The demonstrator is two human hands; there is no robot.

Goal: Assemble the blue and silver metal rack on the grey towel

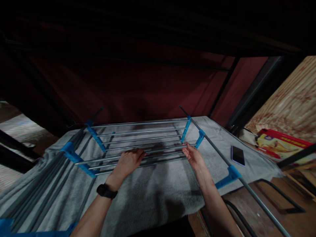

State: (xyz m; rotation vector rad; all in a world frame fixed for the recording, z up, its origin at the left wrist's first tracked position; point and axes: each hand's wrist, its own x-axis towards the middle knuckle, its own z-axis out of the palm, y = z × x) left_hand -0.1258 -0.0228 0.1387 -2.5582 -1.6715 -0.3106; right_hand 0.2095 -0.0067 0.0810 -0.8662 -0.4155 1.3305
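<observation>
A rack frame of grey metal tubes and blue plastic brackets lies across a grey blanket (153, 187) in front of me. My left hand (130, 160), with a black watch on its wrist, is closed over the metal tubes (108, 158) of the nearer row. Close to the right-hand blue bracket (200, 138), my right hand (192, 155) is closed at the right end of these tubes, fingertips together. At the other end, the tubes meet a left blue bracket (80, 161). A farther row of tubes (143, 131) spans two more brackets.
Several loose grey tubes (46, 184) lie along the left side. Another blue bracket (228, 177) sits on the long right tube (261, 204). A phone (238, 155) rests on the blanket, and a red and yellow box (281, 143) stands beyond. A dark red panel (148, 89) closes the back.
</observation>
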